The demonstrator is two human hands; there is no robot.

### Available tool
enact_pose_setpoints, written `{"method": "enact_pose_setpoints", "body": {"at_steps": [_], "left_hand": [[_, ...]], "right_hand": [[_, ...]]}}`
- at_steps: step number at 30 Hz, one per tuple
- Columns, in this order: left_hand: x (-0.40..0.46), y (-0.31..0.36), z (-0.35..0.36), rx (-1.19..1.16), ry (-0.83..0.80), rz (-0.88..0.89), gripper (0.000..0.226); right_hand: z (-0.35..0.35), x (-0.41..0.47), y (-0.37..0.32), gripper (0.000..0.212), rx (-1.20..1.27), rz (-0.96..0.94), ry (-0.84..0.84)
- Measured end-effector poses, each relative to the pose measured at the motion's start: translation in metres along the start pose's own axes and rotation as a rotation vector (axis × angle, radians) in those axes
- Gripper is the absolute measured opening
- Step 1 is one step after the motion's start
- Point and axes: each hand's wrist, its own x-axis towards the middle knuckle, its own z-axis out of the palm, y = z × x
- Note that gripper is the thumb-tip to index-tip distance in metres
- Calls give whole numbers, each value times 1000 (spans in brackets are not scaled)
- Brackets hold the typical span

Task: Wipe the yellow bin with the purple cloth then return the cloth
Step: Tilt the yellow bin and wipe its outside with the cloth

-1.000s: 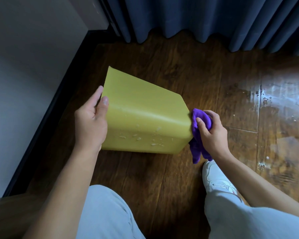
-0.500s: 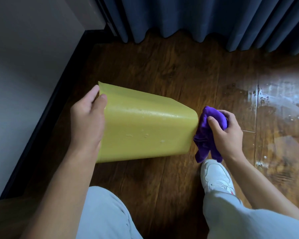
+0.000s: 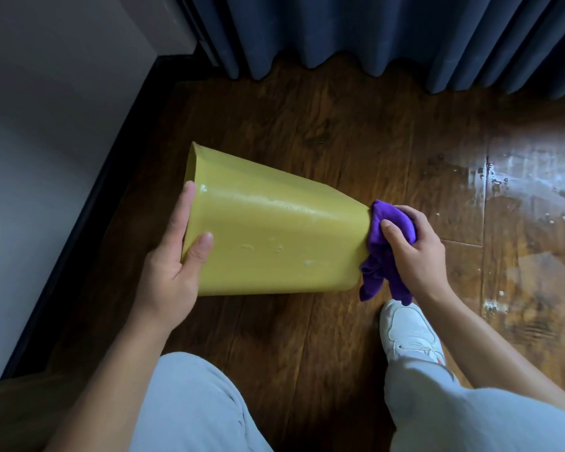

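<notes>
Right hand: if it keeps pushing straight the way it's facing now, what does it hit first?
The right hand faces left, and the purple cloth it grips already presses the base end of the yellow bin. Going on, it would push the bin toward the left hand at the rim.

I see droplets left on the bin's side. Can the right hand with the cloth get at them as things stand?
Probably yes. The right hand presses the purple cloth against the yellow bin base; nothing covers the droplets.

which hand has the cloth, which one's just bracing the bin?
The right hand grips the bunched purple cloth against the yellow plastic bin's base; the left hand only clasps its rim.
</notes>
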Motion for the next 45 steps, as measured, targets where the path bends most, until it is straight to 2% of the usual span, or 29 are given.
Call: {"method": "enact_pose_setpoints", "body": {"at_steps": [13, 18, 24, 30, 37, 41, 45], "left_hand": [[9, -7, 12, -18, 308, 107, 48], [13, 3, 4, -10, 288, 120, 45], [29, 17, -11, -72, 185, -23, 42], [40, 17, -9, -168, 183, -116, 45], [38, 7, -18, -61, -77, -43, 66], [37, 6, -12, -43, 26, -65, 60], [38, 6, -13, 13, 83, -82, 58]], "right_hand": [[-2, -9, 0, 33, 18, -40, 24], [-6, -11, -2, 32, 37, -60, 45], [-6, -15, -1, 31, 80, -88, 79], [-3, -16, -2, 31, 59, -90, 53], [-4, -17, -9, 32, 72, -117, 129], [-2, -15, -16, 34, 49, -168, 117], [5, -4, -37, 39, -33, -323, 94]]}}
